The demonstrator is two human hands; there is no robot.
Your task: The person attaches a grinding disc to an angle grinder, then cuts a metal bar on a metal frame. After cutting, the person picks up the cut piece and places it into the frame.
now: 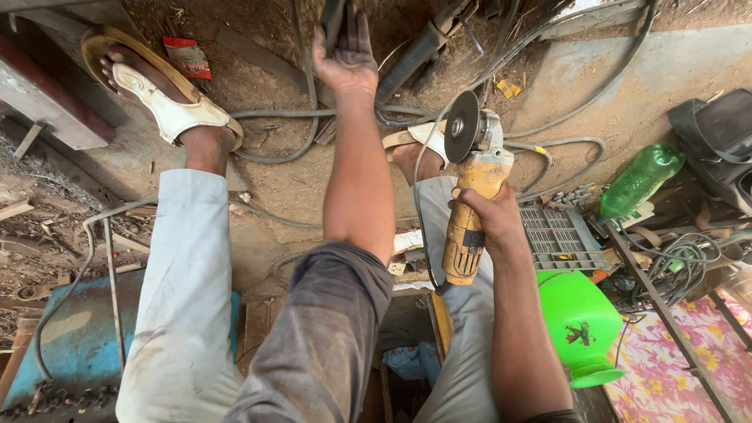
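Note:
My right hand point(487, 218) grips the body of a yellow angle grinder point(472, 188), its dark disc point(460, 125) pointing up and away from me. My left hand point(345, 53) reaches far forward over the dirt floor and closes on a dark flat metal piece point(333, 22) at the top of the view. My two legs in pale trousers stretch out below, feet in white and tan sandals point(168, 106). The grinder's cable hangs down beside my right leg.
Grey hoses and cables point(274, 117) snake across the ground. A green plastic bottle point(641, 178), a green pot point(580, 325), a grey crate point(560, 239) and a black bag point(717, 141) sit right. A blue metal box point(78, 337) is lower left.

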